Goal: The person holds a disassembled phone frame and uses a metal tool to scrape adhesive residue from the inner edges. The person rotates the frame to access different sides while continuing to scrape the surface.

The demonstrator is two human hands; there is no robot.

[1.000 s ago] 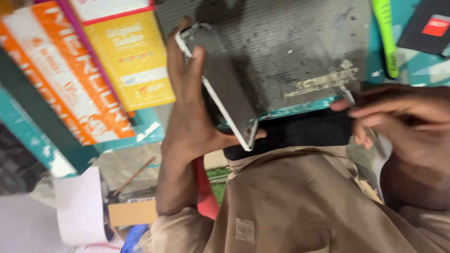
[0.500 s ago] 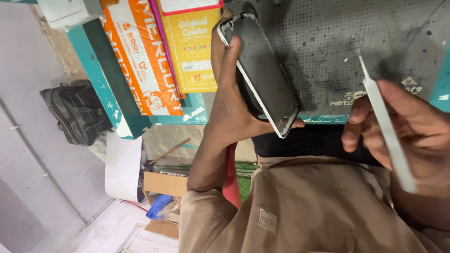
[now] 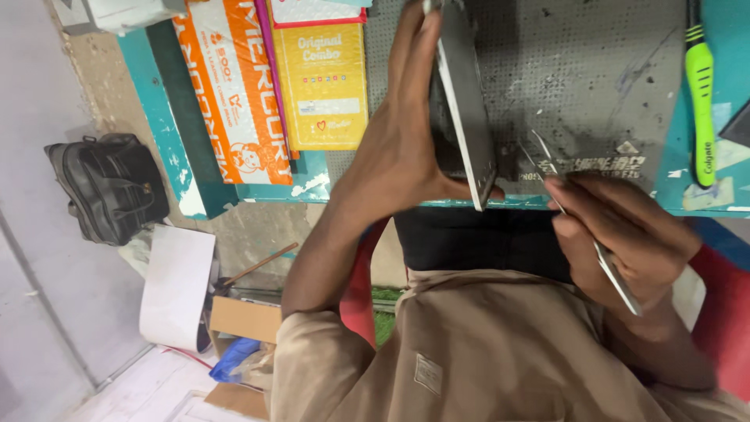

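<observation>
My left hand (image 3: 398,156) grips a slim phone (image 3: 466,117) by its back and holds it on edge over the grey perforated mat (image 3: 578,70), the silver rim facing me. To its right, my right hand (image 3: 625,234) is closed around a thin flat metal tool (image 3: 544,156). The tool's tip points up toward the phone's lower corner and lies just beside it; I cannot tell whether they touch. The tool's other end sticks out below my fingers.
A green toothbrush (image 3: 701,86) lies at the mat's right on the teal table (image 3: 195,156). An orange package (image 3: 234,94) and a yellow package (image 3: 324,86) lie at the left. On the floor are a black bag (image 3: 105,187), white paper (image 3: 178,285) and a cardboard box (image 3: 242,320).
The phone has turned from showing its face to nearly edge-on. My right hand has brought the metal tool down and in toward the phone's lower corner.
</observation>
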